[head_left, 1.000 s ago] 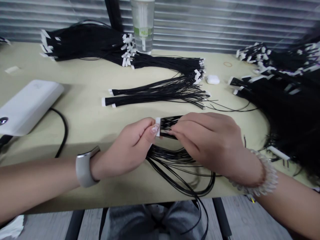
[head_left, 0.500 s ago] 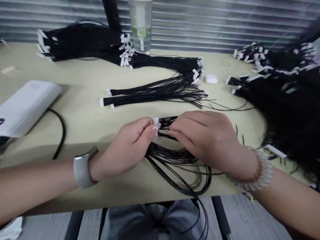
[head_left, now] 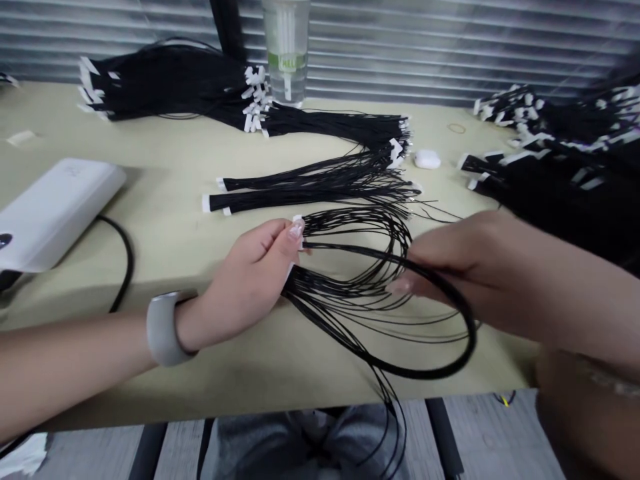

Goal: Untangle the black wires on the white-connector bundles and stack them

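Observation:
My left hand (head_left: 255,267), with a grey band on its wrist, is closed on a wire harness. Its thumb presses a white connector (head_left: 299,227) from which thin black wires (head_left: 350,290) fan out to the right and curve back in loops. A second white connector edge (head_left: 290,269) shows lower in the same grip. Over the right side of the loops is my right hand (head_left: 450,267), blurred by motion. Its thumb tip lies against or close to the wires; whether it holds any I cannot tell. Several loose wire ends hang over the table's front edge.
Finished-looking bundles of black wires with white connectors (head_left: 165,80) lie at the back, with two more bundles (head_left: 280,200) in the middle. A larger wire pile (head_left: 565,193) is at right. A power bank (head_left: 60,207), a plastic cup (head_left: 287,60) and a white case (head_left: 427,159) also stand there.
My right hand has moved right, away from the connector, and the wires now spread in a wider loop. My left hand has shifted slightly left and up, still gripping the harness.

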{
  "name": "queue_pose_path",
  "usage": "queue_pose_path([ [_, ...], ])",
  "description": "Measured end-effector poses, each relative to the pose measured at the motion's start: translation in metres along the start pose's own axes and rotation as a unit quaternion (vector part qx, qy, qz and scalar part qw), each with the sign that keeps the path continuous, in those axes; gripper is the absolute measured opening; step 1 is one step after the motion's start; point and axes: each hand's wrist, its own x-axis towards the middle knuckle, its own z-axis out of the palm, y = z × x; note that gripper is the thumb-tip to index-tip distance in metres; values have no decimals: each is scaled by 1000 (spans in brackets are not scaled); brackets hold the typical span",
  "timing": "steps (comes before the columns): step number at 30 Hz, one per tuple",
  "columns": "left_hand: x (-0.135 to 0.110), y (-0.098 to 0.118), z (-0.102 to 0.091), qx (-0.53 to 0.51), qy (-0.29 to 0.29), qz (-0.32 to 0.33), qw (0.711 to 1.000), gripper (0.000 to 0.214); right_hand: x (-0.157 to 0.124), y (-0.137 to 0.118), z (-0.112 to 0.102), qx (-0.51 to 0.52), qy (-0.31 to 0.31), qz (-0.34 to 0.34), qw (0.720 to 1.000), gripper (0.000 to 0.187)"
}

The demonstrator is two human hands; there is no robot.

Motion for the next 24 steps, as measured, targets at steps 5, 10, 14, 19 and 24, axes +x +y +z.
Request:
queue_pose_path([
  [5,-1,2,0,8,5,-3,1000,35,3,1,12,59,-160,2,985,35],
  [10,-1,3,1,6,-1,-9,1000,35,6,-12,22,127,-123,-58,982,29],
  [14,-1,2,0,14,-3,0,1000,35,12,-24,32,172,-94,-65,979,33],
  [19,-1,3,-2,32,-2,16,999,36,21,-37,45,171,-23,-60,983,31],
  [24,-1,4,-2,43,-7,29,999,36,21,-41,48,102,-4,-47,994,25],
])
